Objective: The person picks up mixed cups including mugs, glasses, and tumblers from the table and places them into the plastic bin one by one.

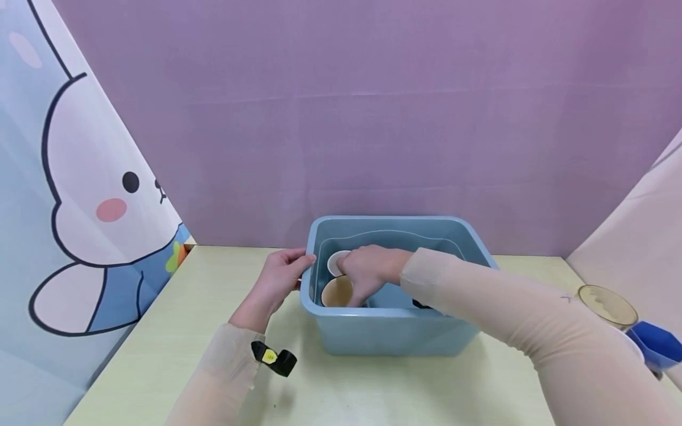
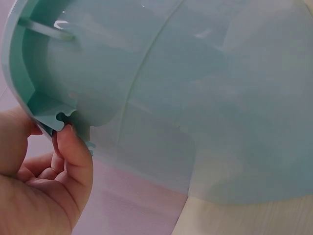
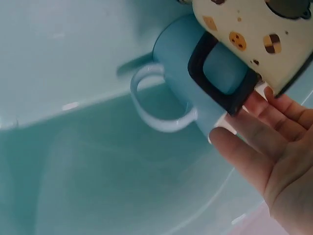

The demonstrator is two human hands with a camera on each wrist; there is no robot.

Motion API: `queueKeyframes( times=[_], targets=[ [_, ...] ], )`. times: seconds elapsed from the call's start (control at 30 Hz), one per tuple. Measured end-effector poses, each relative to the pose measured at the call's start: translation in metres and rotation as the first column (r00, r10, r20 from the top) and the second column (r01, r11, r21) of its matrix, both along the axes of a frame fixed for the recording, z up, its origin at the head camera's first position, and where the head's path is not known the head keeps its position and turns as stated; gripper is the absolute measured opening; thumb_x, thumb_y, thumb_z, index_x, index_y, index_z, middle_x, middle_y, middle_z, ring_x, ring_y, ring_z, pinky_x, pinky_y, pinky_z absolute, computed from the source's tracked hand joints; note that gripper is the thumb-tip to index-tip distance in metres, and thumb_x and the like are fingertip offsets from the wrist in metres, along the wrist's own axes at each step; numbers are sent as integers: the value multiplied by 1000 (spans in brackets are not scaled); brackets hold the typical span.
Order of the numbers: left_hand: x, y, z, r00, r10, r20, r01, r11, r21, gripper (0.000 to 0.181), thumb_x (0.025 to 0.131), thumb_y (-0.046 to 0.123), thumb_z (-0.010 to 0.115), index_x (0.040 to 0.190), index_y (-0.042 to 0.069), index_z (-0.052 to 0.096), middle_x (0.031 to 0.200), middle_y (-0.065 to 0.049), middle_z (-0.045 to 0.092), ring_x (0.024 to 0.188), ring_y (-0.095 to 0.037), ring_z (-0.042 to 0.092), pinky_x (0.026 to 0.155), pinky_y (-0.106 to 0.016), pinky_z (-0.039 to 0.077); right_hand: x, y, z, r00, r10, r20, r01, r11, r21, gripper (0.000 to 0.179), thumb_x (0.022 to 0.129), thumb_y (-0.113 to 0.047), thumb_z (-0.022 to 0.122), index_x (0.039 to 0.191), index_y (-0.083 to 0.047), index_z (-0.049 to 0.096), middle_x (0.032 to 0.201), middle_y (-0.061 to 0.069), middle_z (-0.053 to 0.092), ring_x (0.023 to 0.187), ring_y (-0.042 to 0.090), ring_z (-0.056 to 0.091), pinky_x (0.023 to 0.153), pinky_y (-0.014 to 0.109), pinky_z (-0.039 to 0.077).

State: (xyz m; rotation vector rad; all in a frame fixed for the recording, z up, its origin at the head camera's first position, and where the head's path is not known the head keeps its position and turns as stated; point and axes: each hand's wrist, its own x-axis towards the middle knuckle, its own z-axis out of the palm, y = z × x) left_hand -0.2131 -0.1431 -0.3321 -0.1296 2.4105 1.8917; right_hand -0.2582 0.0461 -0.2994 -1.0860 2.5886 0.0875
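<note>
In the head view a light blue plastic bin (image 1: 394,337) stands on the table. My left hand (image 1: 279,275) grips its left rim, and the left wrist view shows thumb and fingers pinching the edge. Inside the bin, at its left end, are a blue mug (image 3: 178,73) with a white inside and a cream mug (image 3: 239,36) with cookie prints and a black handle. My right hand (image 1: 367,269) reaches down to both mugs. In the right wrist view its fingers (image 3: 244,159) are fairly straight, touching near the mugs' rims.
A pale wooden table (image 1: 208,284) lies under the bin, with a purple curtain (image 1: 373,118) behind. Beyond my right forearm are a round tan-topped object (image 1: 607,305) and a dark blue angular container (image 1: 658,343). A cartoon-printed cloth (image 1: 96,177) hangs at the left.
</note>
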Motion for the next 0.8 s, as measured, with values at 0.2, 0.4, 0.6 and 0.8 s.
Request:
queueKeyframes(
  times=[0.2, 0.4, 0.6, 0.8],
  targets=[
    [0, 1, 0, 1000, 5, -3, -5, 1000, -15, 34, 95, 29, 55, 125, 13, 62, 114, -10, 66, 88, -21, 64, 76, -31, 56, 0, 0, -2, 1000, 1, -13, -1, 1000, 1, 70, 58, -72, 72, 106, -24, 54, 88, -10, 59, 78, 10, 58, 65, 23, 50],
    [1, 2, 1, 1000, 5, 0, -5, 1000, -18, 35, 96, 30, 54, 125, 13, 61, 114, -10, 66, 89, -21, 63, 76, -31, 56, 0, 1, 0, 1000, -2, -21, 2, 1000, 20, 73, 56, -71, 74, 107, -22, 57, 86, -8, 59, 77, 12, 57, 63, 25, 50],
    [1, 2, 2, 1000, 1, 5, -1, 1000, -11, 35, 96, 29, 54, 126, 12, 61, 116, -11, 65, 88, -20, 64, 76, -32, 56, 1, 3, 2, 998, 21, -51, -18, 997, 70, 65, 60, -61, 79, 106, -19, 60, 84, -7, 59, 75, 13, 56, 63, 25, 49],
    [1, 0, 1, 1000, 4, 12, -4, 1000, -3, 36, 96, 29, 54, 127, 13, 60, 117, -11, 65, 88, -20, 64, 76, -31, 56, 2, 5, 2, 1000, -9, 20, 7, 999, 52, 61, 62, -51, 83, 107, -20, 56, 85, -5, 60, 75, 12, 58, 66, 25, 51]
  ],
)
